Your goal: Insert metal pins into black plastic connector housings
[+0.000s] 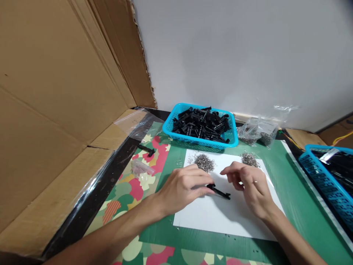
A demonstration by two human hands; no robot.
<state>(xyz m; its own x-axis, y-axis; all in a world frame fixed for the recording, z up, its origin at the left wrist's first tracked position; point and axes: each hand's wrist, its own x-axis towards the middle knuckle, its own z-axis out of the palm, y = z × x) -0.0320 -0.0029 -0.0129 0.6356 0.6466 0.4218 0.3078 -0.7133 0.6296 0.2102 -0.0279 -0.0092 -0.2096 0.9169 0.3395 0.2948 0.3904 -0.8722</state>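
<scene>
1. A turquoise perforated plastic basket [200, 141], heaped with black plastic pieces [202, 123], stands behind a white rectangular paper sheet [220, 215].
2. On the sheet's far part lie a left heap of small silvery metal bits [204, 163] and a similar right heap [249, 159], the latter just beyond the right hand.
3. Clear plastic bags with dark contents [259, 134] sit right of the basket; a second turquoise basket [322, 178] stands at the far right.
4. Tall brown cardboard [49, 73] walls off the left side.
5. The left hand [187, 186] pinches one end of a slim black plastic part [220, 193] between thumb and fingers, above the sheet; its fingers hide that end.
6. The right hand [249, 186], fingers curled, is near the part's free end, apart from it; whether it grips anything tiny, I cannot tell.
</scene>
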